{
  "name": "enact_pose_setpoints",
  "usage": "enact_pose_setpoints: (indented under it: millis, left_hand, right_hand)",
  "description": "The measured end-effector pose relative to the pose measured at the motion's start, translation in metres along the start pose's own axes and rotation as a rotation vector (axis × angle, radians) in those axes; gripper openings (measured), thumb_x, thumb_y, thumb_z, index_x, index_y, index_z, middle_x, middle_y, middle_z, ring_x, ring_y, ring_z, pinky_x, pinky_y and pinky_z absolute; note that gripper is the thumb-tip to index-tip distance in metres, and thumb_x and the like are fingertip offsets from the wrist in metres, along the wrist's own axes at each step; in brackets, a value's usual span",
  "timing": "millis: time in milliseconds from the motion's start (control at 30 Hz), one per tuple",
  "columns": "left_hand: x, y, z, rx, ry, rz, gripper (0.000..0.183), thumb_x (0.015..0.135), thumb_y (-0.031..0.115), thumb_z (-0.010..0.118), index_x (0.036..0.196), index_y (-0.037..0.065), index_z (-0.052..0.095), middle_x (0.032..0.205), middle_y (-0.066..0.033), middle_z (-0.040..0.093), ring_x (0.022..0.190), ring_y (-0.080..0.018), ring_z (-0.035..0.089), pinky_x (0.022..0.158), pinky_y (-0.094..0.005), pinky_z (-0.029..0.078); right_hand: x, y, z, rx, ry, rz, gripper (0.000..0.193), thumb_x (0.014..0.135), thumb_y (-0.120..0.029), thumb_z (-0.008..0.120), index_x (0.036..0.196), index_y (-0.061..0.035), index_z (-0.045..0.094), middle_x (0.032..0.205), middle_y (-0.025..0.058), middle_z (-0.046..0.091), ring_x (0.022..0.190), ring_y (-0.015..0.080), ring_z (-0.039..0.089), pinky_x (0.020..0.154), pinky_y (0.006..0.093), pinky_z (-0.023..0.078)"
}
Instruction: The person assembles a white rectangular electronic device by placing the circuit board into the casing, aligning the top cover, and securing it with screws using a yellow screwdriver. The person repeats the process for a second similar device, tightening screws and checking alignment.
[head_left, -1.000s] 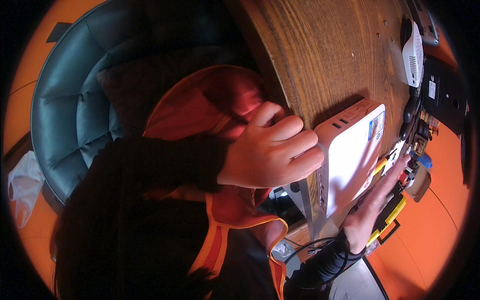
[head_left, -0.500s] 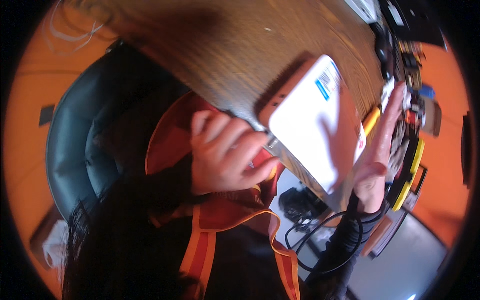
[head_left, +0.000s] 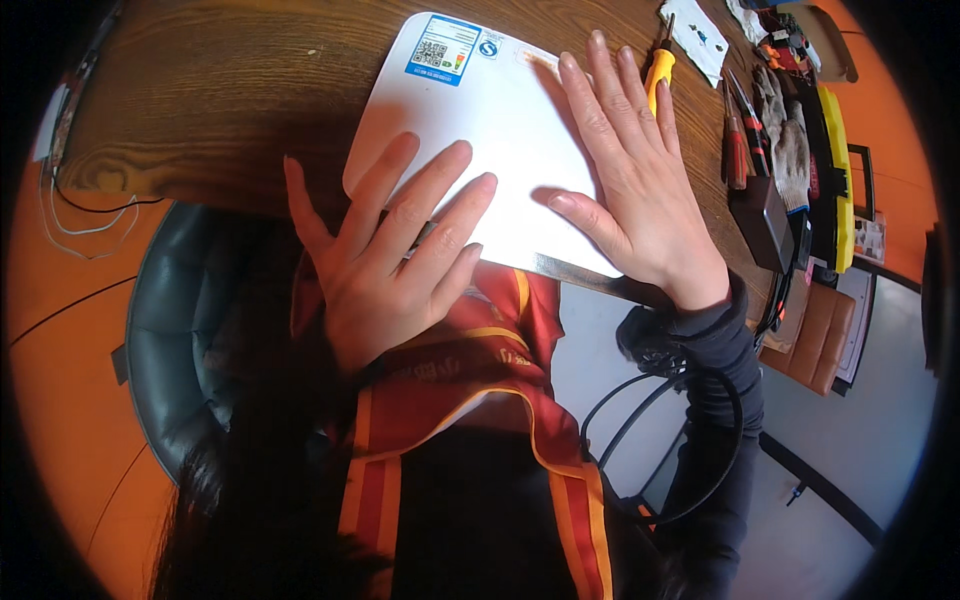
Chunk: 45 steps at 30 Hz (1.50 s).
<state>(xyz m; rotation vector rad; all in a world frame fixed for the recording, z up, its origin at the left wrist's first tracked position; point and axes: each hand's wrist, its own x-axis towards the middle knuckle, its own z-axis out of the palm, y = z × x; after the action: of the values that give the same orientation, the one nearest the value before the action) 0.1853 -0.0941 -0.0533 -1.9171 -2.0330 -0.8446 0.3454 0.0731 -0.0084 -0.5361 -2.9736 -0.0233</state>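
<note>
A flat white device (head_left: 510,130) with rounded corners lies on the brown wooden table (head_left: 230,80), at its near edge. On its far left part is a blue-bordered label (head_left: 440,48) with a square code. My left hand (head_left: 390,240) is over the device's near left edge, fingers spread, holding nothing; whether the fingertips touch it I cannot tell. My right hand (head_left: 640,180) is at the device's right side, fingers stretched and thumb over the white surface. It grips nothing either.
Right of the device are a yellow-handled screwdriver (head_left: 659,72), a red-handled screwdriver (head_left: 736,155), gloves (head_left: 792,145), a dark box (head_left: 762,222) and a yellow-edged black case (head_left: 836,190). A white cloth (head_left: 695,40) holds small parts. A black cable (head_left: 741,420) loops by my right forearm; a dark chair (head_left: 170,310) stands left.
My view has turned, and the device appears farther left and higher. My left hand has gone from loosely curled to spread over its near edge. My right hand has come over its right side.
</note>
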Motion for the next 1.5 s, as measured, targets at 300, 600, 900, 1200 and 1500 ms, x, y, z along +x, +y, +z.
enact_pose_setpoints:
  millis: [300,600,900,1200,1500]
  left_hand:
    - [-0.002,-0.001,0.001,0.039,-0.041,0.007,0.043,0.071,0.028,0.069,0.113,0.024,0.063,0.128,0.0042,0.05,0.124,-0.0172,0.041,0.101,-0.0705,0.004]
    - [-0.013,-0.002,-0.011,0.026,-0.067,0.072,0.049,0.073,0.032,0.07,0.12,0.022,0.057,0.128,0.002,0.049,0.128,-0.0172,0.034,0.101,-0.07,0.001]
    - [-0.062,-0.029,-0.041,-0.51,0.144,-0.543,0.03,0.086,0.025,0.055,0.106,0.003,0.057,0.099,-0.0137,0.06,0.091,-0.0218,0.058,0.077,-0.0387,0.045]
    - [-0.038,-0.025,-0.04,-1.366,-0.406,-1.014,0.047,0.085,0.027,0.06,0.12,-0.002,0.048,0.102,-0.0137,0.06,0.091,-0.02,0.059,0.081,-0.0324,0.049]
    - [-0.034,-0.032,-0.049,-1.351,-0.216,-0.557,0.044,0.076,0.007,0.069,0.115,0.004,0.049,0.108,-0.012,0.059,0.1,-0.0195,0.058,0.087,-0.0347,0.047]
  right_hand:
    - [0.022,-0.007,-0.013,-0.271,-0.113,-0.029,0.081,0.085,-0.07,0.018,0.145,-0.0155,0.022,0.149,0.0158,0.016,0.138,0.0353,0.013,0.11,0.0509,0.008]
    - [0.003,-0.001,0.002,0.323,0.156,-0.009,0.071,0.087,-0.062,0.033,0.143,-0.0185,0.027,0.148,0.0186,0.019,0.137,0.0371,0.017,0.11,0.0534,0.01]
    - [-0.023,-0.01,-0.005,0.438,-0.026,0.089,0.062,0.084,-0.048,0.054,0.138,-0.0204,0.038,0.146,0.0169,0.023,0.134,0.0417,0.02,0.105,0.0515,0.029]
    - [-0.024,-0.009,-0.004,0.389,-0.049,0.072,0.069,0.083,-0.05,0.056,0.139,-0.0173,0.034,0.145,0.0195,0.021,0.134,0.0418,0.02,0.104,0.0524,0.03]
    - [-0.043,-0.025,-0.012,1.355,0.216,0.527,0.079,0.062,-0.013,0.084,0.126,0.002,0.04,0.116,0.0158,0.056,0.102,0.0212,0.058,0.088,0.0346,0.047]
